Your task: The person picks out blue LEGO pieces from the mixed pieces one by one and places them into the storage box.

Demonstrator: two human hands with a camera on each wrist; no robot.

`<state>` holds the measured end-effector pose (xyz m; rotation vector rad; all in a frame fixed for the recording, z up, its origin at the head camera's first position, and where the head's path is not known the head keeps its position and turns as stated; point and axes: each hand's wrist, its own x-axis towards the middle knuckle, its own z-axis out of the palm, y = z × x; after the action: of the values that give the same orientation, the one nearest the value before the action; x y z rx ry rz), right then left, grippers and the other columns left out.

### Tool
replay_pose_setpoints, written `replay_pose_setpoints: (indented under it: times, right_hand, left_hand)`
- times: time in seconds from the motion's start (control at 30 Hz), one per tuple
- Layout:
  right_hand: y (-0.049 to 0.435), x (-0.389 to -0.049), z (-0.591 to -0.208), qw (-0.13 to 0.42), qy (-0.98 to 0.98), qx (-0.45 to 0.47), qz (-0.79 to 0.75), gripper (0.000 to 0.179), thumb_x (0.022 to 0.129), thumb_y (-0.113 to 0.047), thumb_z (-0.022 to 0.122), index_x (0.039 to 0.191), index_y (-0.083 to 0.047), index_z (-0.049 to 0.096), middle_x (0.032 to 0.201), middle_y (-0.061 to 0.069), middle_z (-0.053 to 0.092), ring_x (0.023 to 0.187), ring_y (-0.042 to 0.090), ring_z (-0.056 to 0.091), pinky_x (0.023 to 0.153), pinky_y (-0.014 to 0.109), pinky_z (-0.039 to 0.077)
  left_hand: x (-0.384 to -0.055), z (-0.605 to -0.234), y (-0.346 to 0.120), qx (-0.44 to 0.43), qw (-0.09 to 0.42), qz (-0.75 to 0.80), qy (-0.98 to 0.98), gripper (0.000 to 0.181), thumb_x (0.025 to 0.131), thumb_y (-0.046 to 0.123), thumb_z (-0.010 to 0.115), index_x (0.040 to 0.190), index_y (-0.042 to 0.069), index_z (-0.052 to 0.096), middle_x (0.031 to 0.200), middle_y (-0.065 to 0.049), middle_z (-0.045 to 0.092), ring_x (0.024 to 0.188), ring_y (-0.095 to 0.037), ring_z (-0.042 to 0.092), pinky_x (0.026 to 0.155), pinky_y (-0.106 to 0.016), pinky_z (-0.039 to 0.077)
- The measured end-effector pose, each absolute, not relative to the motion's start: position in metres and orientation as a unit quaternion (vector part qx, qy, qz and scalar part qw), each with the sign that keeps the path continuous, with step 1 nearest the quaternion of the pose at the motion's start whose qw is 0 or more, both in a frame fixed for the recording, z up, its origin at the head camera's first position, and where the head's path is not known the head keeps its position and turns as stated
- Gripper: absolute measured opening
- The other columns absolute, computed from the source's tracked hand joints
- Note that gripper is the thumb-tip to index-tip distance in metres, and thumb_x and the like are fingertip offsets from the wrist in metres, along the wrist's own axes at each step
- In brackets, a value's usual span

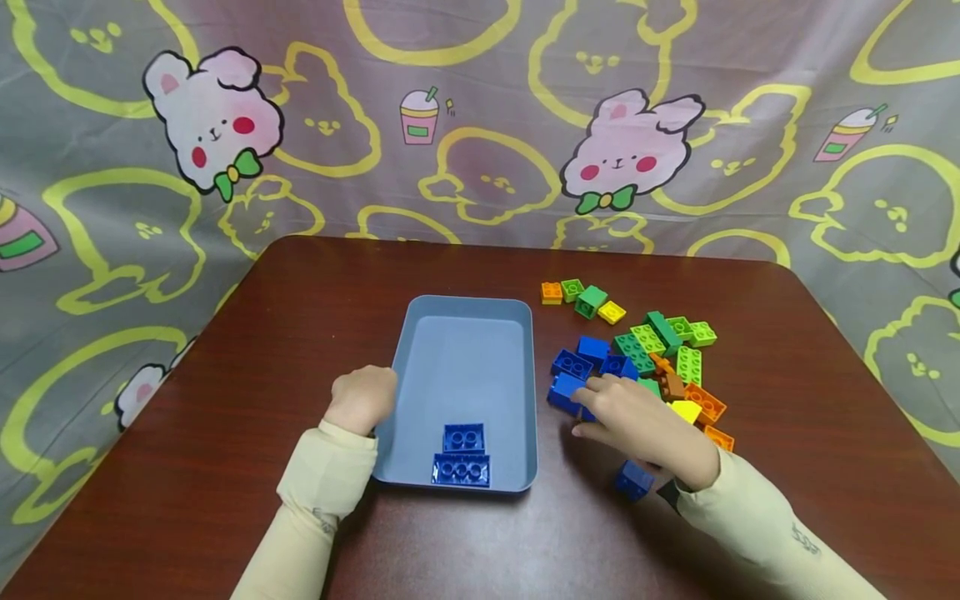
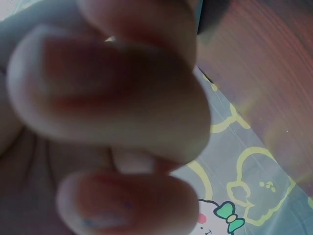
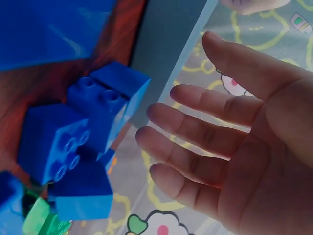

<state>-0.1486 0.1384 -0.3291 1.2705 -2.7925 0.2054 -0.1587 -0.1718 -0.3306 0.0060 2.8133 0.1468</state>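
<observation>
My left hand [image 1: 365,397] is at the left rim of a grey-blue tray [image 1: 465,358], fingers curled in; the left wrist view shows the bent fingers [image 2: 127,107] close up with nothing between them. Two blue toy bricks lie studs down at the tray's near end, a longer one [image 1: 461,471] in front of a shorter one [image 1: 464,437]. To the right of the tray, my right hand [image 1: 637,425] hovers over a group of blue bricks [image 1: 566,392]. Its palm [image 3: 259,181] faces them, holding nothing, with fingers loosely spread. Partly under that wrist sits a lone blue brick [image 1: 634,480].
Behind and right of the blue group lie green bricks [image 1: 633,353], brown [image 1: 672,386], yellow [image 1: 684,411] and orange ones [image 1: 705,402]. Farther back, a short row includes an orange brick [image 1: 551,292] and a yellow one [image 1: 612,312]. A patterned curtain [image 1: 480,108] hangs behind the dark wooden table [image 1: 300,308].
</observation>
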Motion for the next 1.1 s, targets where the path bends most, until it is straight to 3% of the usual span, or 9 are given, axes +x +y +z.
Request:
replay_pose_setpoints:
  times: [0.4, 1.1]
  right_hand:
    - [0.160, -0.147, -0.341, 0.042, -0.911, 0.409, 0.041, 0.030, 0.068, -0.024, 0.078, 0.082, -0.002, 0.063, 0.066, 0.000, 0.049, 0.058, 0.013, 0.041, 0.052, 0.025, 0.034]
    - [0.169, -0.142, -0.350, 0.043, -0.912, 0.404, 0.054, 0.033, 0.066, -0.023, 0.079, 0.085, -0.001, 0.062, 0.066, -0.002, 0.046, 0.058, 0.011, 0.040, 0.050, 0.022, 0.036]
  left_hand:
    - [-0.159, -0.330, -0.172, 0.003, 0.157, 0.050, 0.986, 0.020, 0.086, 0.002, 0.045, 0.080, 0.003, 0.064, 0.075, -0.013, 0.058, 0.064, -0.023, 0.055, 0.057, -0.043, 0.044]
    - [-0.160, -0.331, -0.172, 0.004, 0.154, 0.045, 0.987, 0.021, 0.086, 0.001, 0.044, 0.080, 0.003, 0.064, 0.079, -0.015, 0.060, 0.068, -0.025, 0.057, 0.057, -0.044, 0.044]
